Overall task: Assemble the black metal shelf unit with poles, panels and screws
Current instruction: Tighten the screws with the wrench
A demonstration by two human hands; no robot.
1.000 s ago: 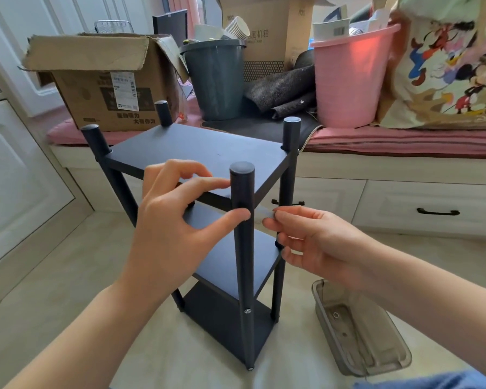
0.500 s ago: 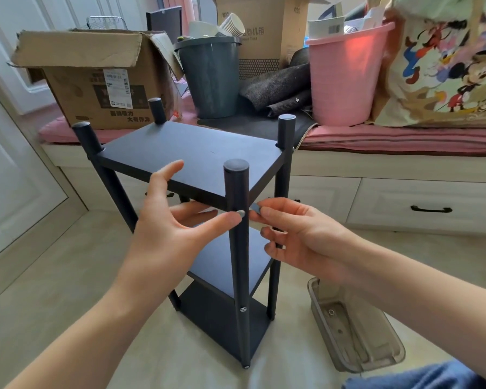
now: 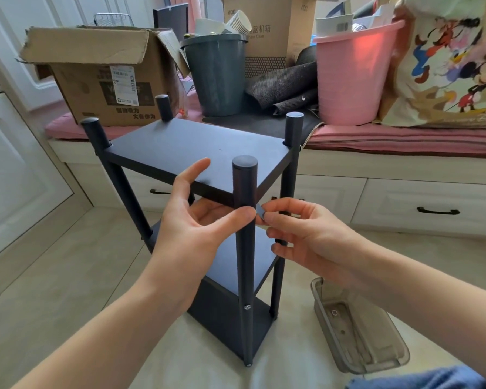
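head view: the black shelf (image 3: pixel 197 147) stands upright on the floor at center, three panels on four poles. the left hand (image 3: pixel 191 228), at 9 o'clock of the near pole (image 3: pixel 244 234), is spread wide, thumb tip touching the pole just under the top panel, fingers reaching beneath that panel. the right hand (image 3: pixel 300 234), at 3 o'clock of the pole, pinches a small dark piece (image 3: pixel 260 212) against it. a screw (image 3: pixel 247 306) shows low on the pole. a clear tray (image 3: pixel 359 327) lies at 4 o'clock.
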